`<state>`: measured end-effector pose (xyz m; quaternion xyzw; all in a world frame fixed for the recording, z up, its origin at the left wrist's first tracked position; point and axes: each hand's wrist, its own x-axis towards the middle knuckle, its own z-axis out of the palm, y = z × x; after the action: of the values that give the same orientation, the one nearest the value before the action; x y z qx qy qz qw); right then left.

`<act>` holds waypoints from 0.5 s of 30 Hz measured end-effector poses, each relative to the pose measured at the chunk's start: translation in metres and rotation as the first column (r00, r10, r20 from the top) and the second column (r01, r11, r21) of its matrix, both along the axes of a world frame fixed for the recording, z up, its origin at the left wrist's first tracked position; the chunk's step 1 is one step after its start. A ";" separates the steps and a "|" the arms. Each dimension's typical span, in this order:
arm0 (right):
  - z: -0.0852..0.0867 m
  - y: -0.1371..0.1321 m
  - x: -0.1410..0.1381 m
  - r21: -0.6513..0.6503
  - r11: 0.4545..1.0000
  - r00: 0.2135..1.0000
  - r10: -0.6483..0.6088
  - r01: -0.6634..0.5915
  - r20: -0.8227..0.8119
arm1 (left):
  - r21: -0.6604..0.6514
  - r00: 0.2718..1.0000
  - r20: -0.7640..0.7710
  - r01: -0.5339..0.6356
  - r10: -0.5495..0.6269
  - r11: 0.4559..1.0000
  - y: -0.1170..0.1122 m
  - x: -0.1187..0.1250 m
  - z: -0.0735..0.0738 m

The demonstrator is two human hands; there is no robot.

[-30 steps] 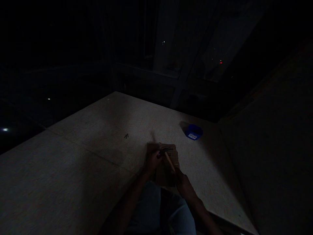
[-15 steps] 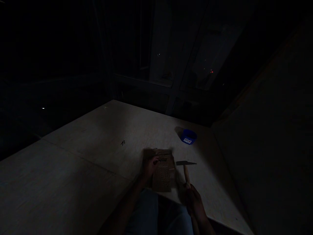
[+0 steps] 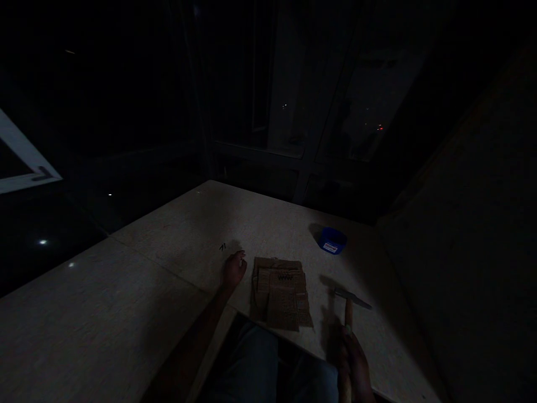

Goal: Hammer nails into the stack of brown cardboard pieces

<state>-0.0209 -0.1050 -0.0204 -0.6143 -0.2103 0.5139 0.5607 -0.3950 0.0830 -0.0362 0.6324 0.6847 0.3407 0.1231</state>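
My right hand [image 3: 353, 361] is wrapped round the wooden handle of a hammer [image 3: 348, 313], its metal head held up to the right of the cardboard. My left hand [image 3: 234, 268] is over the tabletop, left of the cardboard, fingers loosely curled and the tips apart, with nothing visible in them. Just beyond it lie a few small dark nails [image 3: 222, 246], apart from the hand. Stacked brown cardboard pieces [image 3: 283, 310] lie in front of me. A short row of dark nails [image 3: 285, 278] shows on their upper part; dim light hides the details.
A blue plastic tub [image 3: 333, 241] with a white label stands at the back right of the pale tabletop [image 3: 268, 224]. A wall [image 3: 461, 224] borders the right side. Dark glass panes [image 3: 289, 84] rise behind the far edge. My legs [image 3: 255, 364] are below the near edge.
My left hand has left the cardboard and moved left towards the loose nails. The hammer has shifted right and down in my right hand. The view has turned slightly left.
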 end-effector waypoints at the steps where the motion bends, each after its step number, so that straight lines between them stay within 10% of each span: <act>1: 0.001 0.000 0.001 -0.006 1.000 1.000 -0.011 0.011 -0.021 | -0.015 0.998 -0.031 -0.049 0.049 0.999 0.004 -0.017 0.001; 6: 0.004 0.000 0.001 -0.019 1.000 0.998 0.001 -0.003 -0.066 | -0.124 0.957 -0.196 -0.241 0.214 0.963 0.021 -0.079 0.003; 15: -0.018 0.001 0.010 -0.025 1.000 0.995 -0.001 -0.001 -0.095 | -0.253 0.939 -0.248 -0.299 0.237 0.920 0.054 -0.107 -0.004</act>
<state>-0.0112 -0.1040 -0.0381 -0.5961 -0.1770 0.5451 0.5622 -0.5024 0.1372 -0.0405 0.5405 0.8164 0.1818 0.0915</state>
